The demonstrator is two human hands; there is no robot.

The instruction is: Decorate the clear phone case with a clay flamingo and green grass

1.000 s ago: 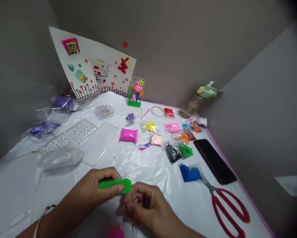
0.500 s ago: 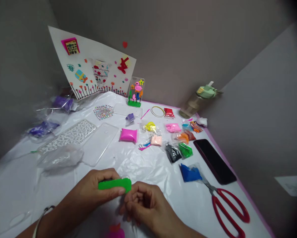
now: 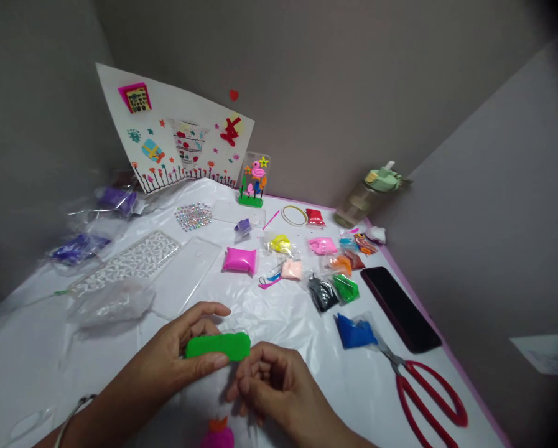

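Note:
My left hand (image 3: 180, 351) grips a flattened oblong slab of bright green clay (image 3: 218, 346) between thumb and fingers, low over the white plastic sheet (image 3: 269, 317). My right hand (image 3: 272, 382) is curled shut just right of the slab, its fingertips at the slab's right end; what they pinch is hidden. A pink clay figure with an orange top (image 3: 219, 434) sits at the bottom edge below both hands.
Small bags of coloured clay lie ahead: magenta (image 3: 239, 259), blue (image 3: 354, 331), green (image 3: 345, 287), black (image 3: 322, 292). Red scissors (image 3: 428, 392) and a dark phone (image 3: 400, 308) lie right. Clear phone cases (image 3: 185, 274) lie left. A decorated card (image 3: 176, 134) leans on the wall; a bottle (image 3: 365, 196) stands behind.
The green slab has turned its broad face more toward me, my left index finger has lifted off it, and the view has tipped slightly upward.

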